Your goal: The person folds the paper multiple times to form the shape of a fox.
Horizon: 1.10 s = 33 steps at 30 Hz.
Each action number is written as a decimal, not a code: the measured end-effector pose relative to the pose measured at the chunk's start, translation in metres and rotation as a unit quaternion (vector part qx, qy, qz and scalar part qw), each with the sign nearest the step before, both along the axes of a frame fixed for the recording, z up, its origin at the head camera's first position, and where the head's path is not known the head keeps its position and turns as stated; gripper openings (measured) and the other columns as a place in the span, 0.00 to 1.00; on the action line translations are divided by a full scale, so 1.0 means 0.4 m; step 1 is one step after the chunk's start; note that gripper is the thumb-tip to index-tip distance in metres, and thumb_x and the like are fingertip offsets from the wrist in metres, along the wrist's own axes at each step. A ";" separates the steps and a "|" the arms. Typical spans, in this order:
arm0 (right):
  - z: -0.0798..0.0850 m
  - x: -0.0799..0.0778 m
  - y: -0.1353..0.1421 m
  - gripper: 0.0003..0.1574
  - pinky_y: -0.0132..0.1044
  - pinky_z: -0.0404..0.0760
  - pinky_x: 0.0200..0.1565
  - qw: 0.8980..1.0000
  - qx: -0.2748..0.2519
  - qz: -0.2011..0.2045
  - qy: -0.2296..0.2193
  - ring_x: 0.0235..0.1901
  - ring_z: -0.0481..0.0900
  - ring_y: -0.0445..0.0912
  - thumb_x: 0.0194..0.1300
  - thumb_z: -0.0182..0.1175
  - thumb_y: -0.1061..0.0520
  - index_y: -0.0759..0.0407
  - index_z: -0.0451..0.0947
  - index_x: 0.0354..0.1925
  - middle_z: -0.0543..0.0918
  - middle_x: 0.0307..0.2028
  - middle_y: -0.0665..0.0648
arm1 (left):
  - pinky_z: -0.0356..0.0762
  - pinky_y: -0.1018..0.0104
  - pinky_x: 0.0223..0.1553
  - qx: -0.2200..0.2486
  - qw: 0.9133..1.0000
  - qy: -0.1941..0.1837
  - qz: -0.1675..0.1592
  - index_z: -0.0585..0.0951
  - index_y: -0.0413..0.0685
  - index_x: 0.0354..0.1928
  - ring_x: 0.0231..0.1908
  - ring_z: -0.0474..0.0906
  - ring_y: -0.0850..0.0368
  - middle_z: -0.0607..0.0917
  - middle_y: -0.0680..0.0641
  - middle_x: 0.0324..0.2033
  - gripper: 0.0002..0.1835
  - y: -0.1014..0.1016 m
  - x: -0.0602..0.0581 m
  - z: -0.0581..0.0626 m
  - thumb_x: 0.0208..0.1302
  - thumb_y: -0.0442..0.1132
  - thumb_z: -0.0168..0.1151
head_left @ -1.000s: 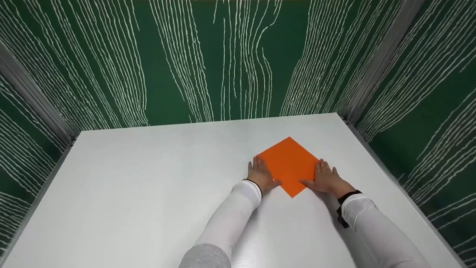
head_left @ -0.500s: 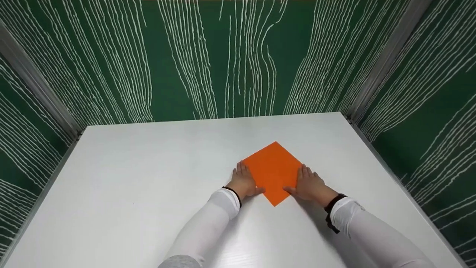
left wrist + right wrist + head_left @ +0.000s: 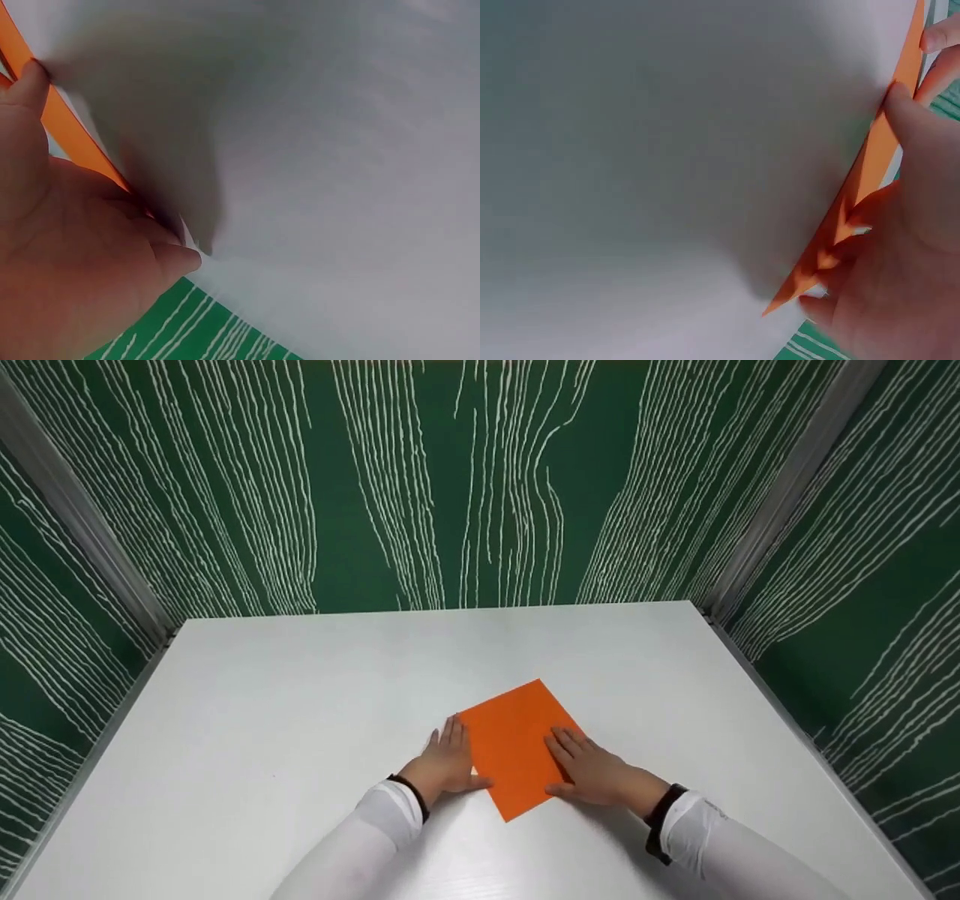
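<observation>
An orange square sheet of paper [image 3: 510, 750] lies flat on the white table, turned so one corner points toward me. My left hand [image 3: 448, 765] rests along its left edge, fingers straight and thumb touching the lower left side. On the opposite side my right hand [image 3: 596, 772] lies with its fingers over the paper's right part and its thumb at the lower right edge. From low down, the left wrist view shows the left hand [image 3: 75, 225] by an orange strip of paper [image 3: 79, 146]. The right wrist view has the right hand [image 3: 907, 232] against the paper's edge [image 3: 870, 165].
The white table [image 3: 300, 697] spreads out around the paper, most of it to the left. Green walls with white wavy lines [image 3: 360, 562] enclose its back and sides. Grey metal posts [image 3: 787, 487] stand at the two back corners.
Both hands and the orange paper have moved left and toward me across the table. The paper has turned slightly clockwise, and the right hand's fingers now lie further over it.
</observation>
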State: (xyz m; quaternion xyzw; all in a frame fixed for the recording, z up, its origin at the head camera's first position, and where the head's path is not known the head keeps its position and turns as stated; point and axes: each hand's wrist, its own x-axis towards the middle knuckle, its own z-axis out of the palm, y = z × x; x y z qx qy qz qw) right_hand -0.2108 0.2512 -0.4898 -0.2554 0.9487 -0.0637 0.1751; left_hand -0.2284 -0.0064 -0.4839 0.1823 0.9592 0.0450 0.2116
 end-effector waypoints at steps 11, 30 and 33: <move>-0.002 0.053 -0.017 0.50 0.55 0.54 0.70 0.997 -0.023 0.075 -0.009 0.75 0.46 0.59 0.71 0.47 0.34 0.60 0.46 0.76 0.48 0.76 0.61 | 0.45 0.47 0.73 0.011 1.000 0.009 -0.022 0.49 0.34 0.74 0.76 0.38 0.43 0.45 0.36 0.75 0.55 -0.068 0.066 0.000 0.61 0.68 0.55; 0.002 0.089 -0.053 0.50 0.57 0.56 0.69 0.997 -0.034 0.064 -0.013 0.75 0.46 0.60 0.71 0.47 0.34 0.62 0.46 0.76 0.48 0.76 0.62 | 0.47 0.48 0.73 0.003 1.000 0.025 -0.007 0.53 0.32 0.73 0.75 0.44 0.42 0.50 0.35 0.74 0.53 -0.093 0.102 0.026 0.61 0.65 0.57; 0.003 0.089 -0.055 0.50 0.58 0.55 0.69 0.997 -0.038 0.062 -0.017 0.74 0.46 0.61 0.71 0.47 0.34 0.63 0.46 0.75 0.48 0.76 0.63 | 0.46 0.47 0.73 0.006 1.000 0.019 -0.014 0.53 0.32 0.73 0.75 0.44 0.43 0.51 0.35 0.74 0.51 -0.092 0.100 0.032 0.63 0.64 0.57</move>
